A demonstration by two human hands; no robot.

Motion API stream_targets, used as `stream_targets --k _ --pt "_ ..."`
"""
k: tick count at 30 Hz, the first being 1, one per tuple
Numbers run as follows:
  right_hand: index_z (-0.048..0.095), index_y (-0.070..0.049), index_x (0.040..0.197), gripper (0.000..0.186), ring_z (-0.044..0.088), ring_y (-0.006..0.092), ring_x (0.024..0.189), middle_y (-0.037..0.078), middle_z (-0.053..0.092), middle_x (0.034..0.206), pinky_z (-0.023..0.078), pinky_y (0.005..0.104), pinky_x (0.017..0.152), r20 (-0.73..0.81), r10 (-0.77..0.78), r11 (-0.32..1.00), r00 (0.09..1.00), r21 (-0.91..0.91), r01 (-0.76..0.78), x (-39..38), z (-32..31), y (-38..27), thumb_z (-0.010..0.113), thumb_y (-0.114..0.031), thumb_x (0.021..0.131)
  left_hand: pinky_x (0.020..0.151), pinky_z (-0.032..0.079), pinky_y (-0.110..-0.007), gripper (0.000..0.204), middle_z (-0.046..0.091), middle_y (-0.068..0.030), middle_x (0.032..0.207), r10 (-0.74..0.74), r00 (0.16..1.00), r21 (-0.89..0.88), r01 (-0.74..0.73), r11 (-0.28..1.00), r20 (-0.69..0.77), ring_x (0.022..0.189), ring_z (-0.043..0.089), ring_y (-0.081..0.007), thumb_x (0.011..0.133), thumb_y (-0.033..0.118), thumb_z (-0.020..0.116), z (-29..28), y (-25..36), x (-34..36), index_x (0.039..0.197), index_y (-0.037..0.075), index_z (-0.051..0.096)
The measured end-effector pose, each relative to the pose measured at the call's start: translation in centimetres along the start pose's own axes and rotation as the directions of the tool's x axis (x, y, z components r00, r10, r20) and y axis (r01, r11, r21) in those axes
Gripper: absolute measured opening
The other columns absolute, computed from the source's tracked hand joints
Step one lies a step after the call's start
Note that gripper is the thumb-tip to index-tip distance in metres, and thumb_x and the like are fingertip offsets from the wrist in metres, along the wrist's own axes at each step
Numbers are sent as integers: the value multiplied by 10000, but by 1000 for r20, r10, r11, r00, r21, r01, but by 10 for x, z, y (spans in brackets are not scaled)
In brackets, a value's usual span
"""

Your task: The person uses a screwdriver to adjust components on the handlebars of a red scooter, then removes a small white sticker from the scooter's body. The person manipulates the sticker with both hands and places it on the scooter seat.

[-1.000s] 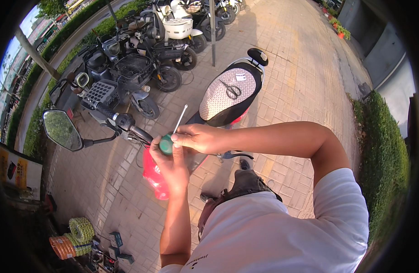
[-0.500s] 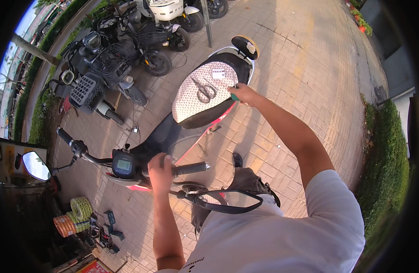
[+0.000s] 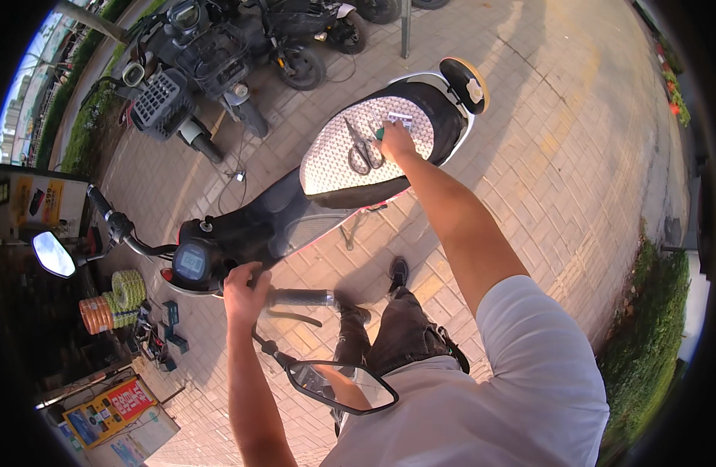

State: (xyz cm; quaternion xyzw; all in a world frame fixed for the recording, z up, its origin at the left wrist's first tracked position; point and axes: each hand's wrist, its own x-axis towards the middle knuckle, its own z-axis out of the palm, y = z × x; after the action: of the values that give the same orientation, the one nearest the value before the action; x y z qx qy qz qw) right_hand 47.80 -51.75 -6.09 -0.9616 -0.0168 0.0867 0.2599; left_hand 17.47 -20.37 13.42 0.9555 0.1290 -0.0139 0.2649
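Observation:
A parked electric scooter stands in front of me, its patterned seat [image 3: 327, 167] pale with a dark rim. My right hand [image 3: 397, 142] is low over the seat, fingers closed on a small green-handled tool [image 3: 379, 134]; most of the tool is hidden. Black-handled scissors [image 3: 359, 156] lie on the seat just left of that hand. A small white card or packet [image 3: 400, 118] lies beyond the fingers. My left hand [image 3: 246, 292] is wrapped round the handlebar beside the black right grip [image 3: 302, 297], close to the dashboard display [image 3: 191, 262].
Several scooters and bikes, one with a grey basket [image 3: 162, 103], are parked at the far left. Mirrors [image 3: 342, 385] stick out from the handlebar. Coiled yellow-green hose [image 3: 127, 289] sits at the left near a shopfront. A hedge [image 3: 645, 350] runs along the right.
My right hand has moved with the green-handled tool from the seat's right edge inward, beside the scissors and card. My left hand stays on the handlebar. The view has shifted.

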Motion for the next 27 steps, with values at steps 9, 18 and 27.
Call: stream_targets --k 9,18,27 --pt "560 -22 1138 456 579 373 1034 201 527 1136 494 462 866 -314 3 967 949 244 77 -5 9 14 704 -319 823 721 502 -362 292 677 -140 901 -71 997 -28 72 997 35 790 631 -270 728 185 740 3 6 6 964 18 700" --pt "651 -16 1000 340 648 374 970 220 678 993 506 448 850 -168 374 884 912 361 -296 20 -5 49 735 -249 767 716 506 -336 274 676 -146 876 -70 997 -67 70 995 15 754 637 -251 727 160 737 3 9 9 945 1 695" --pt "650 33 876 106 602 116 674 78 667 737 479 269 651 -393 59 604 918 746 281 -49 -96 4 679 -59 832 663 501 -246 285 674 -52 890 -214 977 -650 170 740 12 727 617 -111 889 154 669 -22 49 -8 1109 -26 645"
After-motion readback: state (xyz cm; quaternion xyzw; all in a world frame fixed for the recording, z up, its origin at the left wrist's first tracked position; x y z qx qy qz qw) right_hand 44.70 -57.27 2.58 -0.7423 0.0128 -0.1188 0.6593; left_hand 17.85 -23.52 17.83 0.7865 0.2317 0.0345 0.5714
